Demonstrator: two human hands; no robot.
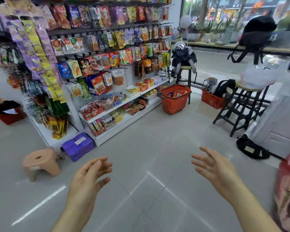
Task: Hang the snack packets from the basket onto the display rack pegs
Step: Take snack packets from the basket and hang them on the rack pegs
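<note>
Both left hand (89, 179) and right hand (215, 166) empty, fingers (101, 164) spread, red basket (174, 105) holding packets (172, 94) beside rack (129, 77)

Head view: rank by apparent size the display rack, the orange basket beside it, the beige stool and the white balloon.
1. display rack
2 and 3. beige stool and orange basket look alike; the stool is nearer the camera, so they stay unranked
4. white balloon

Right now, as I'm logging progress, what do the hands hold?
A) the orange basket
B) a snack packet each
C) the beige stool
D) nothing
D: the left hand and the right hand are both spread open over bare floor, nothing in either grip.
</note>
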